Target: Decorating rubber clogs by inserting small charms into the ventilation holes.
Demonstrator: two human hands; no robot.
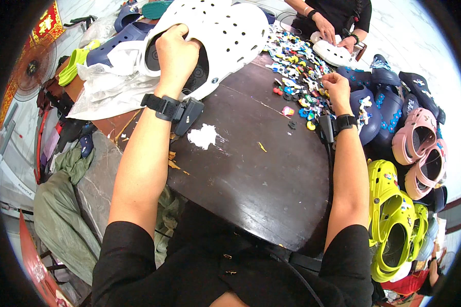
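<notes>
My left hand (176, 55) is wrapped round the edge of a white clog (241, 38) with round holes, its fingers going into the dark opening. The clog is lifted at the far left of the table, and a second white shoe seems to overlap it. My right hand (337, 91) is at the right edge of a heap of small colourful shoe charms (305, 64). Its thumb and fingertips are drawn together; whatever is between them is too small to make out. A loose pink charm (288, 111) and a yellow charm (311, 125) lie left of that wrist.
Navy clogs (389, 110), pink clogs (417, 138) and lime clogs (392, 215) crowd the right side. More clogs and white plastic bags (105, 89) lie at the far left. Across the dark table (246, 174), a co-worker's hands handle another white clog (333, 52).
</notes>
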